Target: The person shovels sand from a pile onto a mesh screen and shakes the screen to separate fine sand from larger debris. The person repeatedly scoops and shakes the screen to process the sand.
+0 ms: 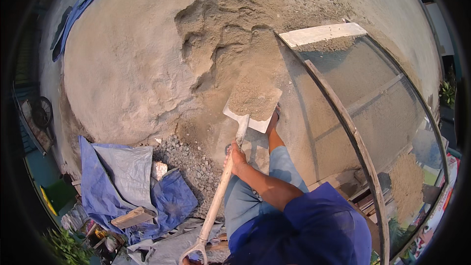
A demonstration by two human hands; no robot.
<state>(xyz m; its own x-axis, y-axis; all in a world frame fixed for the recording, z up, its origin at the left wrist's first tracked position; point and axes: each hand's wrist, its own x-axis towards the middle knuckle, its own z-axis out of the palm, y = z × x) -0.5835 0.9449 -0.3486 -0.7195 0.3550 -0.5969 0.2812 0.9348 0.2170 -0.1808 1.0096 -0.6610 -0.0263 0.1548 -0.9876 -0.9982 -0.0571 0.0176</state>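
A shovel (218, 191) with a pale wooden shaft slants from the lower edge up to the middle of the view. Its flat, light metal blade (260, 125) carries a heap of sand (252, 97). My right hand (236, 160) is closed around the shaft, below the blade. At the lower edge, my left hand (188, 261) is at the shovel's D-shaped grip; only a bit of it shows, with the fingers around the grip. Just beyond the blade lies a big sand pile (230, 34) with a dug-out, stepped face.
On the right leans a large wood-framed mesh screen (368, 103), with sand (407, 186) near its lower end. At left are a blue tarp (105, 181), a wood block (133, 217) and gravel (181, 159). My foot (276, 113) is beside the blade. A wheelbarrow (37, 118) stands far left.
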